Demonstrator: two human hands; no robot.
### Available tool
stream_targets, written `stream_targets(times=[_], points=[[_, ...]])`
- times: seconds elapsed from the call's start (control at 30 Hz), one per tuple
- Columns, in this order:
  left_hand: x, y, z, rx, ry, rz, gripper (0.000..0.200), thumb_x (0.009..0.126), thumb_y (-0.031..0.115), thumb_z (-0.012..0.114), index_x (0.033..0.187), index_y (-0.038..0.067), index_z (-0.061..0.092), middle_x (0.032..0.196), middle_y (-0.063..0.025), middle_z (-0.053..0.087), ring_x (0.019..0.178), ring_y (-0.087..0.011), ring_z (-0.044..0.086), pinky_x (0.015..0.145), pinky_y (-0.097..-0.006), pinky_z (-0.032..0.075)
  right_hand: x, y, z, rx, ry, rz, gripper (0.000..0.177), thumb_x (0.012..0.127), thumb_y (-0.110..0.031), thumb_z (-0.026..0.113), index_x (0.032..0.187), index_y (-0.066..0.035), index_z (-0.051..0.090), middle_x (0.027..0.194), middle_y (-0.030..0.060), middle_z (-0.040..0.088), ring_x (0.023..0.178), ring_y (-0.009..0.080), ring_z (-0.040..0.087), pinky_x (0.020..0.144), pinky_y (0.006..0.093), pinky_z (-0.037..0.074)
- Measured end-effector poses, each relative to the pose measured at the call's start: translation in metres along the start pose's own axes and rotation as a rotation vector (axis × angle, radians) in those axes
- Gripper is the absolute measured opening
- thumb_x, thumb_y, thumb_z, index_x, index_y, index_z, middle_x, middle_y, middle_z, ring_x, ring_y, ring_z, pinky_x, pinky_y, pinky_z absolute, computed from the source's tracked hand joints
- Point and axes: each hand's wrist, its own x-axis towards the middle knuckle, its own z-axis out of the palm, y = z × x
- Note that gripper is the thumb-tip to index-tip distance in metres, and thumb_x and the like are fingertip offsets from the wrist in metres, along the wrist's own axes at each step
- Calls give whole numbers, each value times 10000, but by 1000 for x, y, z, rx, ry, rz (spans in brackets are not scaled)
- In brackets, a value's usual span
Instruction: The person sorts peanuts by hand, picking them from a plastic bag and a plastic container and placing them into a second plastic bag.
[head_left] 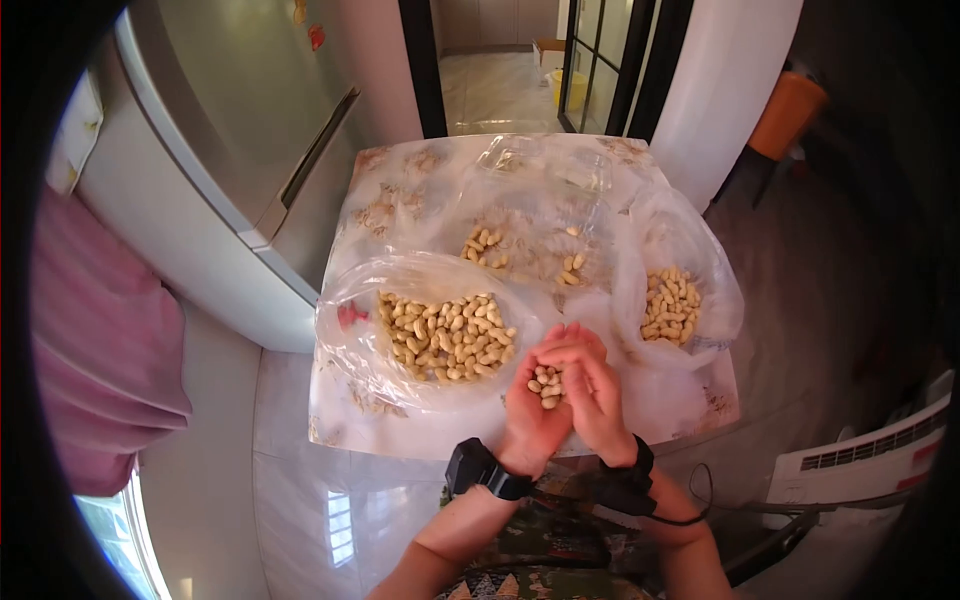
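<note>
the left hand (527, 405) is cupped palm up over the near edge of the desk (400, 435), its fingers curled loosely around a small heap of peanuts (547, 385) that lies in the palm. the right hand (600, 395) presses against it from the side, fingers bent in over the heap with their tips touching the left fingertips; whether they pinch a peanut i cannot tell, since the backs of the fingers hide it. each wrist carries a black band (478, 468), and a thin cable (690, 505) trails from the right one.

just left of the hands, a big clear bag (350, 345) lies open on the desk with a wide pile of shelled nuts (445, 340) in it, its edge almost touching the left hand. to the right a second bag (725, 300) stands slumped with a smaller pile (672, 305) inside (its plastic wall bulges close to the right hand). further back, a few loose nuts (483, 246) sit among crumpled clear plastic (545, 170) on the flowered desk cover.

a steel fridge (230, 130) stands hard against the desk's left side, a pink cloth (95, 350) hangs at the far left, an orange chair (790, 110) is well apart at the upper right, and a white slatted unit (865, 455) sits low on the right.
</note>
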Motion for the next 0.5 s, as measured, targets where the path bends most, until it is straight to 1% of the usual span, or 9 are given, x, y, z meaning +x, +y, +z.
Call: stream_targets(times=[0.07, 0.1, 0.13, 0.2, 0.23, 0.27, 0.33, 0.37, 0.5], points=[[0, 0, 2, -112, 1, -67, 463, 1031, 300, 293, 1405, 54, 414, 1451, -122, 420, 1361, -267, 367, 1139, -414, 285, -2, -4, -9, 346, 124, 200, 122, 942, -133, 578, 953, -13, 596, 946, 83, 599, 970, 189, 555, 890, 341, 428], [-1, 1, 2, -166, 2, -102, 464, 1029, 302, 298, 1402, 54, 420, 1462, -121, 410, 1363, -273, 364, 1136, -408, 290, -10, 4, -12, 491, 137, 233, 143, 985, -106, 504, 1034, 3, 582, 1055, 79, 589, 1029, 144, 530, 941, 306, 410], [-1, 2, 1, -172, 1, -92, 464, 1029, 302, 298, 1402, 54, 420, 1462, -121, 410, 1363, -273, 364, 1136, -408, 290, -17, 11, -17, 492, 125, 233, 143, 985, -106, 504, 1034, 3, 582, 1055, 79, 589, 1029, 144, 530, 941, 306, 410], [-1, 3, -2, -330, -47, -141, 458, 1028, 279, 304, 1407, 46, 410, 1477, -135, 388, 1381, -280, 341, 1141, -412, 286, -24, 17, -23, 282, 195, 216, 142, 988, -91, 485, 1045, 6, 571, 1102, 81, 573, 1020, 152, 529, 918, 285, 415], [-1, 1, -2, -334, -44, -137, 458, 1028, 279, 304, 1407, 46, 410, 1477, -135, 388, 1381, -280, 341, 1141, -412, 286, -29, 15, -25, 315, 228, 290, 125, 983, -84, 494, 1037, 4, 565, 1113, 75, 562, 1017, 145, 526, 913, 282, 413], [-1, 0, 1, -360, -30, -112, 456, 1025, 276, 316, 1403, 38, 411, 1478, -141, 384, 1387, -284, 331, 1146, -412, 283, -33, 20, -21, 314, 225, 297, 125, 983, -84, 494, 1037, 4, 565, 1113, 75, 562, 1017, 145, 526, 913, 282, 413], [-1, -4, 4, -384, -1, -97, 455, 1023, 273, 328, 1398, 30, 412, 1479, -148, 379, 1393, -289, 322, 1150, -412, 279, -44, 32, -12, 470, 451, 438, 98, 973, -66, 509, 1029, -3, 559, 1097, 68, 558, 1012, 136, 521, 900, 267, 411], [-1, -4, 5, -350, -7, -67, 455, 1021, 273, 338, 1394, 23, 414, 1479, -153, 376, 1393, -293, 321, 1154, -411, 274, -41, 30, -13, 442, 487, 426, 84, 969, -49, 509, 1023, -3, 553, 1102, 61, 559, 1005, 130, 521, 889, 256, 412], [-2, -2, 9, -278, 9, -46, 441, 1012, 270, 371, 1369, 23, 444, 1476, -159, 382, 1392, -308, 321, 1142, -437, 293, -48, 17, -28, 420, 474, 457, 83, 927, -28, 562, 1006, -4, 571, 1062, 61, 563, 990, 149, 534, 874, 258, 420]])
